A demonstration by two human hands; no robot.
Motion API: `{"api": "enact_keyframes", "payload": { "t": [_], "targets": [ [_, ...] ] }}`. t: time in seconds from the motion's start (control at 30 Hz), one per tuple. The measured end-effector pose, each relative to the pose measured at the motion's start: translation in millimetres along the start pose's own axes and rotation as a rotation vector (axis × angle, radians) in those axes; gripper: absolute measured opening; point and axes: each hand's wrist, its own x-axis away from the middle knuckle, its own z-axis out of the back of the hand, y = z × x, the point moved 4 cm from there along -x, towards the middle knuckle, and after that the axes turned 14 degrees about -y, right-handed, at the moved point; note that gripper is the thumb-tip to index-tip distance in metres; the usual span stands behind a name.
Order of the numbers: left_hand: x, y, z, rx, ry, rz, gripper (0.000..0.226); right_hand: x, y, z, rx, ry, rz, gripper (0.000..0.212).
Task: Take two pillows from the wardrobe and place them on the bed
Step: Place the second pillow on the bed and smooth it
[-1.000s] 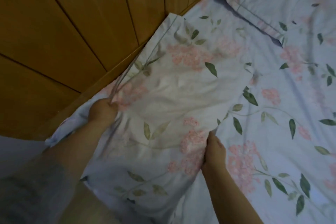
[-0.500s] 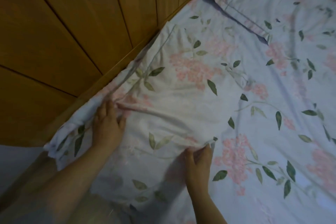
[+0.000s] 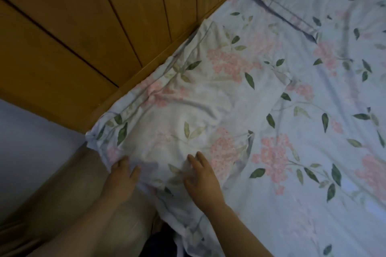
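Note:
A flat pillow [image 3: 194, 106] in a pale floral case lies on the bed [image 3: 313, 183], its long side against the wooden headboard. A second pillow [image 3: 317, 0] in the same print lies at the top right, further along the headboard. My left hand [image 3: 122, 181] rests at the near left corner of the first pillow, fingers slightly spread, holding nothing. My right hand [image 3: 203, 179] lies flat on the pillow's near edge, fingers apart.
The slatted wooden headboard [image 3: 94, 27] runs diagonally across the upper left. A pale wall [image 3: 27, 148] shows at the left below it. The bed's floral blue sheet fills the right side. The bed's near edge sits by my arms.
Both hands have let go of the pillow's edges and slid back toward me to its near side. The pillow now lies flat and smoothed against the headboard.

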Motion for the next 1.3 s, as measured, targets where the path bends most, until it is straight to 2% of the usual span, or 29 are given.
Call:
{"api": "enact_keyframes", "payload": {
  "t": [0.1, 0.2, 0.27, 0.43, 0.57, 0.7, 0.9, 1.07, 1.2, 1.27, 1.3],
  "targets": [
    [24, -23, -23, 0.024, -0.085, -0.124, 0.056, 27, 8, -46, 0.168, -0.054, -0.052, 0.077],
    [34, -41, -38, 0.045, -0.092, -0.079, 0.037, 39, 15, -82, 0.236, -0.172, -0.128, 0.084],
    [41, -54, -45, 0.052, -0.076, -0.056, 0.042, 40, 16, -101, 0.229, -0.182, -0.136, 0.080],
    [48, -56, -33, 0.043, -0.075, -0.147, 0.044, 45, 2, -80, 0.009, 0.152, -0.119, 0.059],
    [49, -27, -4, 0.047, -0.049, -0.290, 0.043, 55, -5, -47, -0.123, 0.345, -0.237, 0.055],
    [42, 17, 27, -0.043, -0.026, -0.340, 0.058, 50, 0, -16, -0.268, 0.401, -0.316, 0.069],
    [-35, 95, 78, -0.154, 0.030, -0.416, 0.080, 2, 27, 29, -0.491, 0.443, -0.390, 0.083],
    [-87, 134, 74, -0.166, 0.006, -0.383, 0.074, -34, 44, 51, -0.649, 0.548, -0.419, 0.084],
    [-106, 142, 48, -0.126, -0.089, -0.309, 0.066, -46, 49, 50, -0.742, 0.636, -0.457, 0.106],
    [-110, 145, 46, -0.115, -0.033, -0.284, 0.052, -45, 43, 54, -0.715, 0.683, -0.506, 0.096],
    [-110, 148, 50, -0.087, 0.035, -0.301, 0.043, -45, 37, 59, -0.711, 0.720, -0.489, 0.082]
  ]
}}
